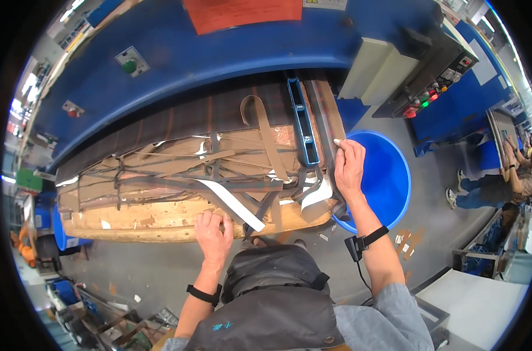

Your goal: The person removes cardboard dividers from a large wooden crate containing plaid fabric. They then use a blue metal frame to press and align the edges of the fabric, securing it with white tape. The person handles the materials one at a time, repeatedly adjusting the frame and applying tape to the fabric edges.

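My left hand (214,235) rests with bent, closed fingers on the near edge of a worn wooden board (155,221); whatever lies under the fingertips is hidden. My right hand (350,167) is raised at the right end of the board, thumb and fingers drawn together by the edge of a brown fabric strip (329,108). A small white bit shows at its fingertips, too small to name. Left of that hand, a long blue cutting die (303,121) lies on the dark striped fabric (178,114). Tangled brown offcuts (160,167) and white-backed strips (234,206) cover the board.
A blue machine (231,52) spans the far side, with a control box (436,88) at its right. A blue bin (389,169) stands beside my right forearm. Scraps (407,243) lie on the floor. Another person (509,181) works at far right.
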### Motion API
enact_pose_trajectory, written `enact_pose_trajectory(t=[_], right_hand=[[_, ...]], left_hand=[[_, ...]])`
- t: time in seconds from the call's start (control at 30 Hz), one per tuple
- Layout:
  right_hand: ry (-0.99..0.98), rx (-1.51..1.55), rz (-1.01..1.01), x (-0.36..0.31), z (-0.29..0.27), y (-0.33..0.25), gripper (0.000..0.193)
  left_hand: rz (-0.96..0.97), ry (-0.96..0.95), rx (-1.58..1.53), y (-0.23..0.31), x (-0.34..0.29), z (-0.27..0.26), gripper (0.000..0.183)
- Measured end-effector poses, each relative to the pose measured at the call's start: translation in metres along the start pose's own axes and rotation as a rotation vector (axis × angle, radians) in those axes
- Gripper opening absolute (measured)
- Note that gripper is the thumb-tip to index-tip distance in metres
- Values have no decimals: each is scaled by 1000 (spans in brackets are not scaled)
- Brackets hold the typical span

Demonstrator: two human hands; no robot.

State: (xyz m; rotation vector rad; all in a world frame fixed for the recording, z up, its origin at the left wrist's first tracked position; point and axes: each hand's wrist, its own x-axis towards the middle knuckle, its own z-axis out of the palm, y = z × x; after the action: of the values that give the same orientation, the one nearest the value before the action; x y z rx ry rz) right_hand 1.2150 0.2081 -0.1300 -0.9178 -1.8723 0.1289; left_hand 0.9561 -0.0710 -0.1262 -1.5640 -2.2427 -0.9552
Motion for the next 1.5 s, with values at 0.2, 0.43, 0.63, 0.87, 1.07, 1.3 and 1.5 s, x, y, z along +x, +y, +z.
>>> enact_pose_trajectory(t=[0.2,0.43,0.63,0.87,1.07,1.3,1.5], right_hand=[[-1,-18,15,-1,2,-1,26],[-66,81,98,4,-10,-3,23],[-117,243,119,44,-28,-7,16],[-310,500,270,86,13,-20,27],[-447,346,357,107,41,-34,46],[-499,258,443,102,53,-35,52],[-475,317,446,100,56,-34,51]], left_hand=[[-27,-40,-38,1,-4,-2,18],[-111,-58,-51,8,2,-4,21],[-127,-258,69,6,13,-17,19],[251,-307,-195,118,126,28,85],[209,-430,-289,133,132,80,106],[156,-401,-374,122,127,95,95],[143,-415,-406,117,129,94,93]])
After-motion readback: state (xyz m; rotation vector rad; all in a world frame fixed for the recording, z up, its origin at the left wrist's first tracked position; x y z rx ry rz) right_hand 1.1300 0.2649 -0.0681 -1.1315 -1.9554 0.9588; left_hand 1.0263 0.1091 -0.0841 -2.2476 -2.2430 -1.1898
